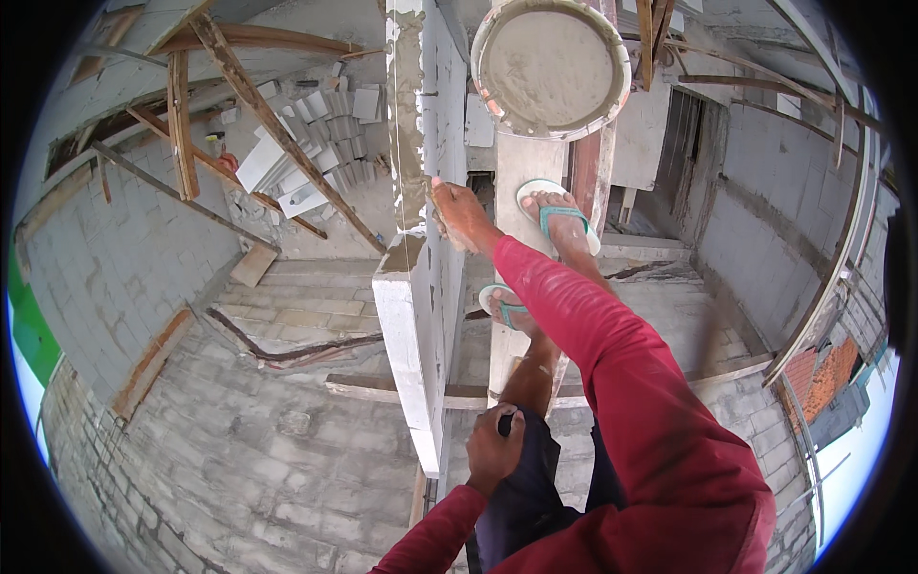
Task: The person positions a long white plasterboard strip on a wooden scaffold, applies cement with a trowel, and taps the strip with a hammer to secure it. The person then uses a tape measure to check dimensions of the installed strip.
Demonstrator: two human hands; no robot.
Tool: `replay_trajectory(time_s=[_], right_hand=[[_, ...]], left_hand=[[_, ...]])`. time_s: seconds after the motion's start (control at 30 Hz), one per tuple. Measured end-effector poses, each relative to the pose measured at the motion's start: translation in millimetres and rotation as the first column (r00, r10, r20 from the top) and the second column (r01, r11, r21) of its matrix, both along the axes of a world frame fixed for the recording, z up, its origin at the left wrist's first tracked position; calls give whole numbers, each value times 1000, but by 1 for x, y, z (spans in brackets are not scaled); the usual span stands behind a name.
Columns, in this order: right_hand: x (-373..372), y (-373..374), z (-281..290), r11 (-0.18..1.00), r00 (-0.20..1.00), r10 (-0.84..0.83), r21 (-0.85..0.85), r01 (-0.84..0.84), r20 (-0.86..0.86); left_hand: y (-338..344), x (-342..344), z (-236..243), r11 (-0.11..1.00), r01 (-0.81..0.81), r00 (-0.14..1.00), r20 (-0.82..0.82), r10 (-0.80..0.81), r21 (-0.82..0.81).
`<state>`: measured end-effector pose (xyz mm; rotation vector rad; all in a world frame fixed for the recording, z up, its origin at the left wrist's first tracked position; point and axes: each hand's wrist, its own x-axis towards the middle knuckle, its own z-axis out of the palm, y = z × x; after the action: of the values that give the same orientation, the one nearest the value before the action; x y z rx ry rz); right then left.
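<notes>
My right hand (463, 216) reaches out to the side of a narrow, upright white block wall (411, 354), its fingers curled against the face just below the top edge. Greyish matter shows at the fingers; what they hold, if anything, is hidden. Wet grey mortar (409, 124) coats the far stretch of the wall's top, while the near end is bare white. Close to my knee, my left hand (494, 447) is closed round a black handle (506, 424), of which only a short end shows. A round bucket of mortar (550, 67) stands beyond my feet.
My sandalled feet (557, 212) stand on a narrow plank (512, 359) high above a grey block floor (277, 450). Slanting timber props (277, 124) rise at the left. Stacked pale blocks (325, 134) lie below, and block walls (775, 225) enclose the right.
</notes>
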<state>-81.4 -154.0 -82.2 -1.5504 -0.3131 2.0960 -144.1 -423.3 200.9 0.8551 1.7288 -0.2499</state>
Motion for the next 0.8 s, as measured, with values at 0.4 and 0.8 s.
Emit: replay_trajectory(time_s=[0.4,0.8], right_hand=[[175,-24,152,789,406,28,229,-570,913],[222,59,79,604,-5,263,-168,-779,965]], left_hand=[[-4,-17,6,1000,10,999,34,-11,13],[-23,-22,6,999,-29,999,44,30,-37]])
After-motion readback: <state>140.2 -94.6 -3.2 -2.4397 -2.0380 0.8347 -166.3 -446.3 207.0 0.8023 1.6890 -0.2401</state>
